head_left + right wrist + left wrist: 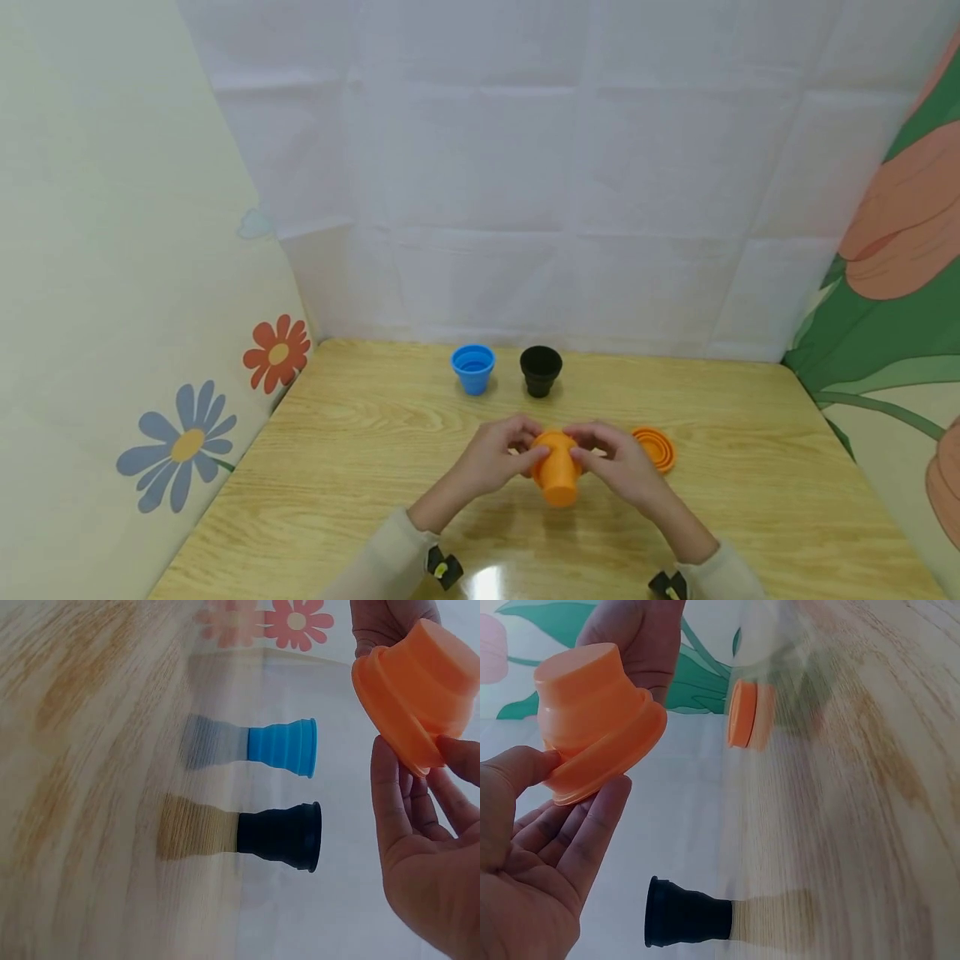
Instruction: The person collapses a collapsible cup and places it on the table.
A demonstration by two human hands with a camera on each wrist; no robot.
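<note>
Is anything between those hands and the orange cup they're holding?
Nothing visible: the left hand and right hand pinch the orange cup directly. The blue cup and black cup stand beyond it; the flat orange piece lies to its right.

1. Bare wood-grain tabletop (360, 442) leaves passage left of the flared, ribbed blue cup (473, 372).
2. Only a narrow gap separates it from the flared black cup (540, 372).
3. A flat, ringed orange disc (656, 450) obstructs the tabletop beside the right hand (621, 467).

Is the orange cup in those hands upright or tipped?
Tipped: the orange cup has its base facing the head camera, whereas the standing black cup shows its mouth.
</note>
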